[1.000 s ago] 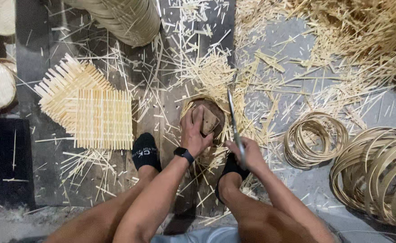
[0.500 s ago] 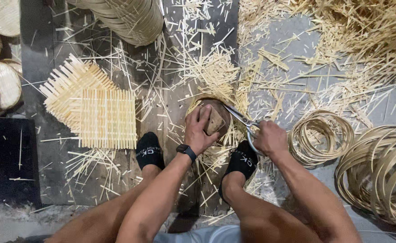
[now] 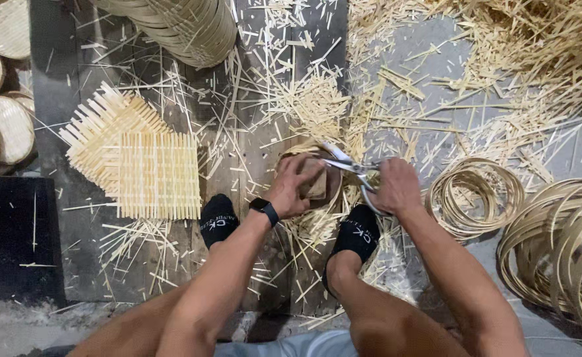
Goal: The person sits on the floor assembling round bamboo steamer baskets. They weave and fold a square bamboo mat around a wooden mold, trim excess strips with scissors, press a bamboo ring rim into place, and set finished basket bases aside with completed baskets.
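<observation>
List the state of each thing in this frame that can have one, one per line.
Left hand: pressed on the small round woven bamboo piece, holding it down.
Right hand: gripping the metal scissors.
Metal scissors: blades open at the piece's edge.
Square woven bamboo mats: stacked flat, untrimmed strip ends sticking out.
Coiled bamboo hoops: lying loose on the floor.
Finished round bamboo trays: stacked at the left edge.
</observation>
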`<state>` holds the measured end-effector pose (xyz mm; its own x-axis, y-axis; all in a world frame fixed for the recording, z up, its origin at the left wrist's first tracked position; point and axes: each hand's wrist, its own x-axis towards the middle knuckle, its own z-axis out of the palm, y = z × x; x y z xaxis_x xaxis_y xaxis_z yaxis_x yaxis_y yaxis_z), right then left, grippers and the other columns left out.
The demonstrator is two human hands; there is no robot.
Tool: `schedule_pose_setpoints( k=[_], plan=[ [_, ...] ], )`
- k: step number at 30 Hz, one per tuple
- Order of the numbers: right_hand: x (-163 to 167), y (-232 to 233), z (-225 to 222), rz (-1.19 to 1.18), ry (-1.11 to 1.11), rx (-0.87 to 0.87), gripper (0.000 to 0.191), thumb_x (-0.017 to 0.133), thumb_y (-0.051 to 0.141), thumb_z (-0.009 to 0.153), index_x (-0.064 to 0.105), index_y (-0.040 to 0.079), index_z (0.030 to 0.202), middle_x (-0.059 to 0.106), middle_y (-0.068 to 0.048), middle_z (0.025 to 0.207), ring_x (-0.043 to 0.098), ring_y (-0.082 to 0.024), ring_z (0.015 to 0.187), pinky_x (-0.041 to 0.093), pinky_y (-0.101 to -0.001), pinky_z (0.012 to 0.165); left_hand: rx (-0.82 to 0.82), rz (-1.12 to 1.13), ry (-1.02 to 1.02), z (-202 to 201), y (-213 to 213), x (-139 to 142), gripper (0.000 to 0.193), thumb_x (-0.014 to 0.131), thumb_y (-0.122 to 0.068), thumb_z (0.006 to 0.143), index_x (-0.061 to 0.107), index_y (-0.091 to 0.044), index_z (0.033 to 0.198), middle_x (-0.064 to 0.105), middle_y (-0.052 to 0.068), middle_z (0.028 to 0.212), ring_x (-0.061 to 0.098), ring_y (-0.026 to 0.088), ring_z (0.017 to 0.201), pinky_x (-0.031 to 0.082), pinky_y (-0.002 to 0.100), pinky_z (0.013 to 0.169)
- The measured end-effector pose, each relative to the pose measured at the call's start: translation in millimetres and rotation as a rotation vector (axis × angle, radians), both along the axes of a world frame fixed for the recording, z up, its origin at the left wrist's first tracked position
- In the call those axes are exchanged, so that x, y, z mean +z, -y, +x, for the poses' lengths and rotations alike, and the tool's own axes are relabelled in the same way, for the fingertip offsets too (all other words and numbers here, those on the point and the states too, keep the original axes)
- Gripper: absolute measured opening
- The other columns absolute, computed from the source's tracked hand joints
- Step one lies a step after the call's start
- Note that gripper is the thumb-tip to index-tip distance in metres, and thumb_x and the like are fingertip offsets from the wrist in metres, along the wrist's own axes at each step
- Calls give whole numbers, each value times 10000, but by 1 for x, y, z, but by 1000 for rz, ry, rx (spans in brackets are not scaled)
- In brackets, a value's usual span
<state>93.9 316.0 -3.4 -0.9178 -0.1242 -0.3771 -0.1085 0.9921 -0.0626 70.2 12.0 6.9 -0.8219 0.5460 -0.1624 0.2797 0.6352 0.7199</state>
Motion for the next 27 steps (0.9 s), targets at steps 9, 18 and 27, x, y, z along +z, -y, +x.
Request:
schedule_pose_setpoints(
  k=[9, 18, 27],
  plan=[
    [3, -3, -6, -59, -71, 18, 568, 690, 513, 826, 639, -31, 980, 641, -219, 910, 656, -369, 858, 556, -502, 771, 399, 99, -8, 21, -20, 27, 1014, 904, -173, 602, 403, -107, 1481, 422, 202, 1432, 430, 446, 1322, 382, 508, 1130],
    [-5, 0, -15, -24, -60, 51, 383, 685, 389, 843, 644, 32, 975, 622, -146, 883, 620, -294, 816, 544, -447, 716, 199, 40, -19, 15, -4, 1, 980, 715, 39, 645, 402, -147, 1555, 493, 176, 1502, 439, 399, 1394, 366, 495, 1211],
    [16, 12, -28, 57, 186, -17, 563, 612, 557, 909, 641, 32, 1110, 615, -151, 924, 628, -265, 858, 548, -416, 773, 212, -151, 54, 5, -11, 17, 919, 845, -96, 583, 541, -270, 1432, 338, 227, 1533, 313, 477, 1426, 318, 560, 1168]
  ],
)
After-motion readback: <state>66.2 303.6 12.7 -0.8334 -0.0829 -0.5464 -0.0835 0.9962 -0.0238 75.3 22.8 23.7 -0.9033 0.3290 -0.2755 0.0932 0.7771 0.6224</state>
